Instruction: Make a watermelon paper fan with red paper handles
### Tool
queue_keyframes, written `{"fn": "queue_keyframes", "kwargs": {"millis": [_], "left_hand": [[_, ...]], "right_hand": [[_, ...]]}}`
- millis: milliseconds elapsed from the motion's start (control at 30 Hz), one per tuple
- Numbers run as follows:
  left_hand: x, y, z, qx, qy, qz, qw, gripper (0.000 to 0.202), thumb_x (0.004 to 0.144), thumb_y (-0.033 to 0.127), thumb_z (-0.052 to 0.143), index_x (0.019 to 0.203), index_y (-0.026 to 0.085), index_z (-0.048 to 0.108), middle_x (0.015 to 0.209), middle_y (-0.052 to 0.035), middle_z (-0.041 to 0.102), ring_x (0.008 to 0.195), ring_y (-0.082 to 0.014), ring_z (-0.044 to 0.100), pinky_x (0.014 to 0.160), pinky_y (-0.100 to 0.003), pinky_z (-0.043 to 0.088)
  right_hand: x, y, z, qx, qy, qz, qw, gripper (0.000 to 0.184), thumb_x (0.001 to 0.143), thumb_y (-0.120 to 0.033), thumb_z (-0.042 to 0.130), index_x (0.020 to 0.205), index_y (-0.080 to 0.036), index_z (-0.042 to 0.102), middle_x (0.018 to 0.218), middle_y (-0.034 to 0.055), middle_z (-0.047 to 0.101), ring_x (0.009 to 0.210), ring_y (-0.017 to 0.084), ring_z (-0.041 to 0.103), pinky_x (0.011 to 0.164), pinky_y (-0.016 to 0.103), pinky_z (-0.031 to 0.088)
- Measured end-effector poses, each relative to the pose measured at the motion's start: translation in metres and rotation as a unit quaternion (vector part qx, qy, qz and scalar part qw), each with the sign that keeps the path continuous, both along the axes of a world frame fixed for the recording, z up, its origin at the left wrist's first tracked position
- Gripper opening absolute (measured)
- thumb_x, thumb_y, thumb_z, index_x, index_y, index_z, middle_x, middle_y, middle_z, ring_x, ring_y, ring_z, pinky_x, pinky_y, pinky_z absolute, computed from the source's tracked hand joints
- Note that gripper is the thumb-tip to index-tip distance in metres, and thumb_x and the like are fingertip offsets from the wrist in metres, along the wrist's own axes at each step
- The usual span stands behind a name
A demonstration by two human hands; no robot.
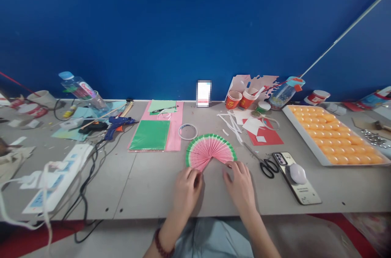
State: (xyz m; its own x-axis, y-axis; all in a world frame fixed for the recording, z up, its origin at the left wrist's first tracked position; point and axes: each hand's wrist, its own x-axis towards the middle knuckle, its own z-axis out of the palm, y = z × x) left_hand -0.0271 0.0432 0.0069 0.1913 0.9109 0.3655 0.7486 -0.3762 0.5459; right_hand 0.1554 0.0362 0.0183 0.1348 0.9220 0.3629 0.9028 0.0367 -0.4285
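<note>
On my remote feed, a green packet (150, 135) lies left of a pleated paper fan (210, 148), spread in an arch on the grey table (152, 189), pink folds finely specked beneath a green rim. My left hand (187, 186) pinches its lower left end; my right hand (241, 180) touches its right end, grasp impossible to tell. Black-handled scissors (267, 168) lie beyond.
</note>
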Motion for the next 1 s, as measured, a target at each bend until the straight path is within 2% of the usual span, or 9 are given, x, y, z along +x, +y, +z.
{"fn": "queue_keyframes", "kwargs": {"millis": [167, 333, 533, 733, 1000], "left_hand": [[-0.003, -0.003, 0.002, 0.013, 0.043, 0.012, 0.999, 0.012, 0.086, 0.014, 0.048, 0.082, 0.019, 0.058, 0.077, -0.0038, 0.058, 0.075, -0.0187, 0.057, 0.067, -0.030, 0.046], [-0.006, -0.005, 0.003, 0.044, 0.060, 0.020, 0.997, 0.014, 0.086, 0.012, 0.048, 0.076, 0.019, 0.057, 0.072, -0.0030, 0.057, 0.070, -0.0181, 0.055, 0.064, -0.030, 0.044], [-0.005, -0.006, -0.001, 0.023, 0.043, 0.008, 0.999, 0.014, 0.086, 0.012, 0.047, 0.079, 0.019, 0.057, 0.075, -0.0034, 0.058, 0.073, -0.0187, 0.056, 0.066, -0.031, 0.045], [-0.006, -0.007, 0.000, 0.007, 0.038, -0.002, 0.999, 0.014, 0.088, 0.014, 0.046, 0.082, 0.020, 0.057, 0.077, -0.0037, 0.059, 0.074, -0.0185, 0.057, 0.067, -0.032, 0.046], [-0.004, -0.007, 0.000, -0.007, 0.020, -0.008, 1.000, 0.012, 0.089, 0.015, 0.047, 0.083, 0.019, 0.057, 0.078, -0.0036, 0.060, 0.075, -0.0185, 0.057, 0.068, -0.032, 0.046]], "right_hand": [[0.018, -0.004, -0.009, -0.007, -0.016, 0.002, 1.000, 0.015, 0.086, -0.018, 0.044, 0.093, -0.018, 0.058, 0.088, 0.0080, 0.062, 0.084, 0.024, 0.052, 0.076, 0.036, 0.041], [0.023, -0.003, -0.010, 0.006, -0.040, 0.006, 0.999, 0.016, 0.088, -0.019, 0.044, 0.084, -0.018, 0.060, 0.082, 0.0068, 0.064, 0.079, 0.022, 0.052, 0.073, 0.034, 0.038], [0.003, -0.011, -0.012, -0.019, -0.053, 0.024, 0.998, 0.011, 0.085, -0.015, 0.046, 0.079, -0.020, 0.054, 0.078, 0.0048, 0.060, 0.076, 0.021, 0.052, 0.070, 0.032, 0.036], [-0.022, -0.021, -0.013, -0.007, 0.000, 0.054, 0.999, 0.015, 0.088, -0.013, 0.042, 0.085, -0.020, 0.054, 0.076, 0.0038, 0.061, 0.074, 0.020, 0.054, 0.069, 0.031, 0.038], [-0.037, -0.021, -0.008, -0.021, 0.045, 0.073, 0.996, 0.016, 0.089, -0.014, 0.040, 0.084, -0.020, 0.054, 0.074, 0.0031, 0.061, 0.070, 0.018, 0.056, 0.065, 0.028, 0.041]]}}
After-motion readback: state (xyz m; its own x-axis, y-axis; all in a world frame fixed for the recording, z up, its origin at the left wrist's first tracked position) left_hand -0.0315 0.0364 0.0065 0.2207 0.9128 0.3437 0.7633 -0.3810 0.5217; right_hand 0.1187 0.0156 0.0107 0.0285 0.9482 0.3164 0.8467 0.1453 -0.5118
